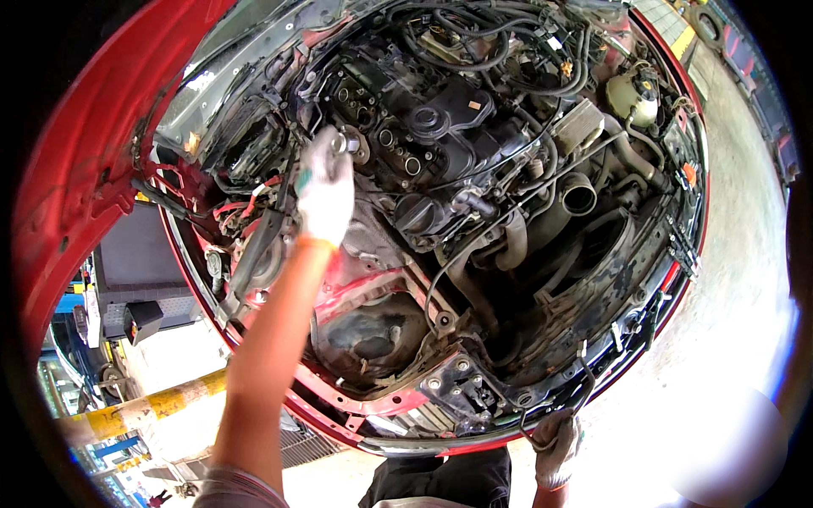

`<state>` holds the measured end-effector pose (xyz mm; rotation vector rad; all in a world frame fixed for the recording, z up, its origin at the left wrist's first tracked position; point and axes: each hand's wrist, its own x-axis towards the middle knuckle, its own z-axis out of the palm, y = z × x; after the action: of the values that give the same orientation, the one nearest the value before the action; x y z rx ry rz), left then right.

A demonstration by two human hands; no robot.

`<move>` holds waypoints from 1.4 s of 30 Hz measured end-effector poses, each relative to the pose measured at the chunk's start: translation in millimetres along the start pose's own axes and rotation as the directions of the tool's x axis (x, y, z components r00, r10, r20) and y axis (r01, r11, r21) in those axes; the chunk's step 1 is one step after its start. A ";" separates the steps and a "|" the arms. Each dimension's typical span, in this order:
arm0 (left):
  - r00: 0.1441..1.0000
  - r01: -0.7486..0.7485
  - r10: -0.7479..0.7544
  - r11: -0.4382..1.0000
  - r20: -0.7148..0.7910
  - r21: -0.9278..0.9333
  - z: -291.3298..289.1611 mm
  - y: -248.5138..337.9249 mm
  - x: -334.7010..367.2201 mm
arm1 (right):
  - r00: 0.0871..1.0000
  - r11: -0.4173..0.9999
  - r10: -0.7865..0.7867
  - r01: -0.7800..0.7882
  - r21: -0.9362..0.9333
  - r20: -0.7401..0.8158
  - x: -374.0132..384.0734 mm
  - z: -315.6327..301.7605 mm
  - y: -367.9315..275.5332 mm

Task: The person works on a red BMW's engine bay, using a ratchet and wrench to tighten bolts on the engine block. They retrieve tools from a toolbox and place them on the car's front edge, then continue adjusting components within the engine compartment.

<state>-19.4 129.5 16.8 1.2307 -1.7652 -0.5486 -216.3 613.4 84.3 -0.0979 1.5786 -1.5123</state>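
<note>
My left hand point(326, 190), in a white glove, reaches over the left side of the engine point(457, 114). Its fingers are closed at a shiny round metal piece point(350, 145) by the row of round openings in the engine top. Motion blurs the fingertips. Low at the car's front edge, my right hand point(556, 444), also gloved, is curled round a thin dark bent rod point(586, 383); the palm side is hidden. A black round cap point(417, 212) sits on the engine between the two hands.
The raised red hood point(102, 127) stands at the left. A pale coolant tank point(632, 97) and an open-ended duct point(578, 196) lie to the right. Loose hoses and cables cross the bay. A yellow post point(144, 406) shows at lower left, and bright floor point(728, 279) at right.
</note>
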 end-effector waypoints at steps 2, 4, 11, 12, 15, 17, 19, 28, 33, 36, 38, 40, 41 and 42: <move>0.943 0.276 -0.180 0.892 0.278 -0.359 -17.8 58.8 -67.3 | 0.999 1.000 0.027 -0.027 0.012 -0.045 -0.4 1.5 0.8; 0.740 0.516 -0.217 0.790 0.637 -0.330 -41.9 104.7 -132.8 | 0.998 0.995 0.039 -0.043 0.092 0.040 2.5 2.3 5.0; 0.183 0.945 -0.235 0.309 0.955 -0.105 -88.9 190.0 -274.0 | 0.864 0.947 0.274 -0.164 -0.277 0.423 -26.2 33.4 6.6; 0.158 0.972 -0.289 0.215 0.944 -0.097 -95.2 195.2 -277.6 | 0.825 0.906 0.334 -0.148 -0.397 0.455 -29.6 59.9 -6.8; 0.136 0.986 -0.478 0.152 0.868 -0.071 -116.6 208.0 -276.3 | 0.717 0.867 0.058 0.310 -0.392 0.695 -34.6 91.4 10.1; 0.145 0.989 -0.537 0.107 0.831 -0.103 -130.1 202.2 -292.2 | 0.678 0.810 0.018 0.421 -0.409 0.735 -46.1 88.3 29.7; 0.169 0.985 -0.570 0.078 0.804 -0.152 -140.1 215.9 -279.5 | 0.766 0.939 0.171 0.063 -0.337 0.619 -59.9 94.4 22.3; 0.554 0.794 -0.653 0.228 0.516 -0.564 -175.8 220.6 -258.6 | 0.881 0.654 0.029 -0.374 0.658 0.472 -12.4 77.7 17.0; 0.624 0.781 -0.551 0.412 0.554 -0.470 -197.3 229.4 -270.3 | 0.887 0.606 -0.079 -0.320 0.728 0.456 -29.6 58.7 -10.4; 0.600 0.791 -0.509 0.496 0.618 -0.359 -202.1 228.3 -273.6 | 0.909 0.579 -0.049 -0.312 0.754 0.414 -35.2 53.5 -10.3; 0.626 0.757 -0.474 0.558 0.619 -0.339 -203.2 233.1 -277.8 | 0.903 0.555 -0.085 -0.308 0.773 0.422 -45.2 47.9 -13.7; 0.609 0.782 -0.476 0.494 0.634 -0.380 -202.2 241.8 -282.5 | 0.901 0.555 -0.109 -0.296 0.778 0.420 -53.3 41.9 -15.0; 0.588 0.804 -0.496 0.444 0.638 -0.396 -200.9 244.8 -286.1 | 0.893 0.570 -0.133 -0.286 0.771 0.429 -55.2 37.1 -14.3; 0.572 0.817 -0.487 0.412 0.660 -0.404 -200.4 247.2 -288.2 | 0.899 0.582 -0.124 -0.277 0.765 0.420 -58.5 31.2 -11.0</move>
<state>57.6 516.4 186.4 1.2729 -1.0590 -1.9474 -168.4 623.3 130.3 0.1580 0.4049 -1.8489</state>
